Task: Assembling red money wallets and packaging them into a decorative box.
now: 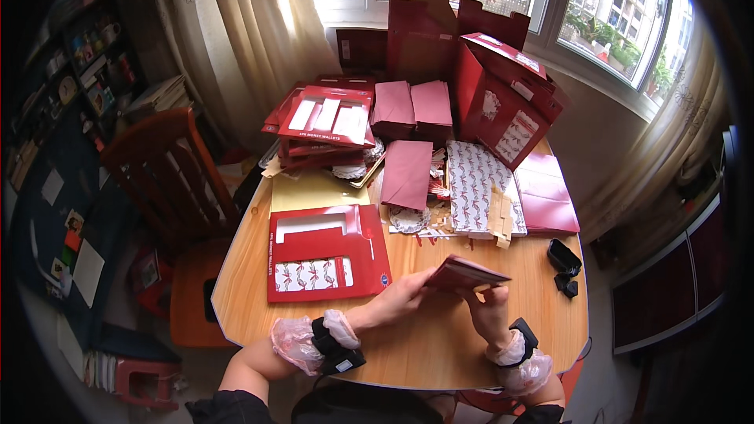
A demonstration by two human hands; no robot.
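Our left hand (399, 296) and right hand (491, 316) pinch a dark red packet (466, 271) above the worktop (440, 345). Leftward, a windowed sleeve (322, 250) already shows patterned paper (309, 275); pink envelopes (407, 173) lie stacked beyond. Much remains, we judge.

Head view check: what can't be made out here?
1) Head view: fingertips of the left hand, behind the flat dark red cardboard piece it holds with the right hand.
2) Head view: that piece's far face, turned away.
3) Head view: top of the round white lacy paper, under a rectangular pink paper envelope.
4) Head view: rest of the black cloth sleeves, cut off by the lower edge.
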